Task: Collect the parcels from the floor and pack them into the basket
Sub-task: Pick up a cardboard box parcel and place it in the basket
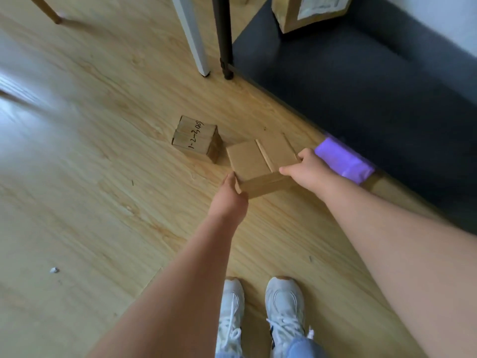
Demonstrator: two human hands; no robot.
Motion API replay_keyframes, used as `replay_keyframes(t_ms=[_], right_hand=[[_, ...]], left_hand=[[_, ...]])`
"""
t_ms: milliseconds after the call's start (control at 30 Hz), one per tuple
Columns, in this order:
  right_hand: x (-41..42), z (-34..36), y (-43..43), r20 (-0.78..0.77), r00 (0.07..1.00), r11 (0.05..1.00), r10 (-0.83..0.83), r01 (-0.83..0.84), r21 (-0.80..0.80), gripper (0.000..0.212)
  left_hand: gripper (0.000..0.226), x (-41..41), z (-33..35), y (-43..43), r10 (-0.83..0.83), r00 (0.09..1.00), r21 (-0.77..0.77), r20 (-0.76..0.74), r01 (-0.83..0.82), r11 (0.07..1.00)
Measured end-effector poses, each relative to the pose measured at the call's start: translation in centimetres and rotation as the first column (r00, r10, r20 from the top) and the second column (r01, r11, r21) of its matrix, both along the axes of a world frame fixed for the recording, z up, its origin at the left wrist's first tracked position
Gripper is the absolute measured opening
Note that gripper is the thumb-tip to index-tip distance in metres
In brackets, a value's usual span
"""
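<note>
Fingers of left hand (230, 193) hidden behind flat brown cardboard parcel (254, 158); right hand (308, 167) covers one end of purple plastic-wrapped packet (346, 161). Brown paper bag w/ white label (290, 20) cut by top edge. Small white scrap (54, 270) too small to ID. Light wooden floor (77, 202) blurred at far left.
</note>
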State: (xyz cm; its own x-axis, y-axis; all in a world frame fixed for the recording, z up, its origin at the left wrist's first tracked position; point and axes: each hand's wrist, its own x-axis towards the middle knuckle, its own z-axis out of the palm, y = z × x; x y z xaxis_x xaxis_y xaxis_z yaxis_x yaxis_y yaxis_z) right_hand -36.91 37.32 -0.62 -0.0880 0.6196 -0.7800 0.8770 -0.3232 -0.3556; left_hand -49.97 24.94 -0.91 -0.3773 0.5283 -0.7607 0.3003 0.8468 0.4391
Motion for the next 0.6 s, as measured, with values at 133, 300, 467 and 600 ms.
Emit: replay_keyframes(t_ms=[133, 300, 467, 600], right_hand=[[2.1, 6.6, -2.2, -0.047, 0.988, 0.989, -0.146, 0.145, -0.041, 0.070], [5.2, 15.3, -4.9, -0.080, 0.968, 0.971, -0.238, 0.238, -0.007, 0.073], [8.3, 23.3, -8.3, -0.097, 0.995, 0.977, -0.036, 0.056, 0.206, 0.093], [10.8, 26.7, -10.5, -0.004, 0.994, 0.945, 0.106, -0.099, 0.312, 0.117]], left_hand=[[0.071, 0.1, 7.5, -0.1, 0.062, 0.997, 0.082, 0.052, -0.066, 0.994], [0.073, 1.5, 15.9, -0.6, -0.069, 0.998, 0.143, -0.010, 0.069, 0.987], [0.058, 5.0, 22.9, -0.9, -0.096, 0.994, 0.163, -0.059, 0.104, 0.981], [0.060, 6.8, 25.8, -0.5, -0.142, 0.988, 0.146, -0.054, 0.148, 0.978]])
